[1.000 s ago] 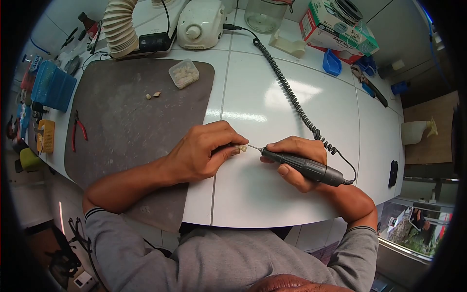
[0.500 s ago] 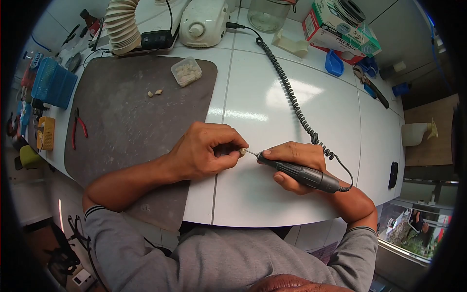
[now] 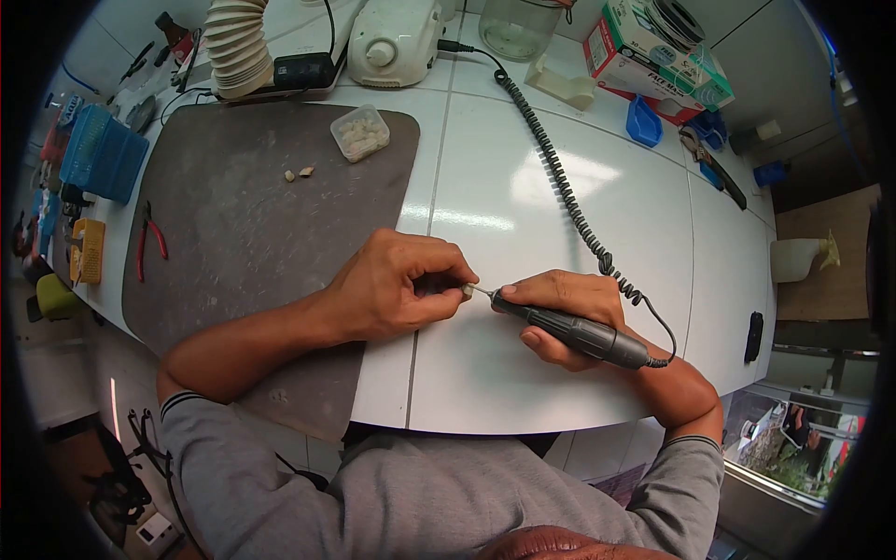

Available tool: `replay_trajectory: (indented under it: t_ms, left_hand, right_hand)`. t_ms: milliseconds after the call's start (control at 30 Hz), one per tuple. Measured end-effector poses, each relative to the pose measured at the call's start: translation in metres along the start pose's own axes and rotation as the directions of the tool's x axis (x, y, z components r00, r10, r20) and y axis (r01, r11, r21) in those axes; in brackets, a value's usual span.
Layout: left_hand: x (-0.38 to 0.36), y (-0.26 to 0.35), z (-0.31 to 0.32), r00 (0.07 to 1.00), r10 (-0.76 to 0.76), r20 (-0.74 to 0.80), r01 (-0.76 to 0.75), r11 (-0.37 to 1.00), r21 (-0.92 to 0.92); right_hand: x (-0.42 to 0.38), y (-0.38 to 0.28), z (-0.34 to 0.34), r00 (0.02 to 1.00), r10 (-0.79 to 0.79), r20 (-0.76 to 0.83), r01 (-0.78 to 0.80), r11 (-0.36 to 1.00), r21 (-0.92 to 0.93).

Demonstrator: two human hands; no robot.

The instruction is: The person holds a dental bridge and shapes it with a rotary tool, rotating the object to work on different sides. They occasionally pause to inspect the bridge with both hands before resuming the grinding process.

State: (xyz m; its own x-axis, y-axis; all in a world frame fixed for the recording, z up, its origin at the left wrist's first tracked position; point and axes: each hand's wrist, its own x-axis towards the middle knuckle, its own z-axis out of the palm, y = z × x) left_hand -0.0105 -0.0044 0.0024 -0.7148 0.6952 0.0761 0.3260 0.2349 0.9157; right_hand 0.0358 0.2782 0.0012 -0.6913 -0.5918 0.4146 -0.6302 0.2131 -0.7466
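Note:
Between the thumb and forefinger of my left hand (image 3: 403, 287) is a small pale piece (image 3: 467, 291), mostly hidden by the fingertips. My right hand (image 3: 567, 313) is wrapped round a black rotary handpiece (image 3: 583, 334), tilted with its thin metal bit (image 3: 482, 290) pointing left. The bit's tip reaches the pale piece; whether it touches is too small to tell. A coiled cord (image 3: 560, 177) runs from the handpiece up to a white control unit (image 3: 392, 47). Two small pale bits (image 3: 298, 175) lie on the brown mat (image 3: 233, 215), below a clear tub (image 3: 360, 133) of similar pieces.
Red-handled pliers (image 3: 151, 241) lie on the mat's left side, near a blue basket (image 3: 103, 154) and a yellow basket (image 3: 89, 250). A ribbed hose (image 3: 239, 47) stands at the back. Boxes (image 3: 644, 61), a blue tray (image 3: 643, 121) and a glass jar (image 3: 515, 28) are at the back right.
Both hands keep nearly the same place and grip. The view has shifted very slightly, and the handpiece with its bit sits a touch further left.

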Motion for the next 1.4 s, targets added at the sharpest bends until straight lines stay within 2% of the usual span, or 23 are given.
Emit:
replay_trajectory:
  t_ms: [467,567,667,767,1400]
  left_hand:
    - [0.001,0.009,-0.003,0.993,-0.105,0.045,0.109,0.991,-0.083]
    - [0.0,0.004,-0.002,0.991,-0.113,0.071,0.116,0.992,-0.042]
    - [0.001,0.003,-0.001,0.996,-0.085,0.03,0.088,0.99,-0.11]
    - [0.001,0.005,-0.002,0.996,-0.081,0.046,0.084,0.994,-0.064]
    - [0.001,0.005,-0.002,0.993,-0.098,0.065,0.102,0.992,-0.074]
  right_hand:
    - [-0.001,0.002,-0.001,1.0,0.013,0.01,-0.013,1.0,0.021]
    - [-0.001,0.001,-0.001,1.0,0.017,0.002,-0.017,1.0,0.024]
    - [-0.002,0.001,0.0,1.0,0.004,-0.011,-0.004,0.999,0.035]
    - [-0.001,0.002,0.0,1.0,0.003,-0.008,-0.003,0.999,0.033]
    - [-0.004,0.003,0.0,1.0,0.021,-0.004,-0.021,0.999,0.04]
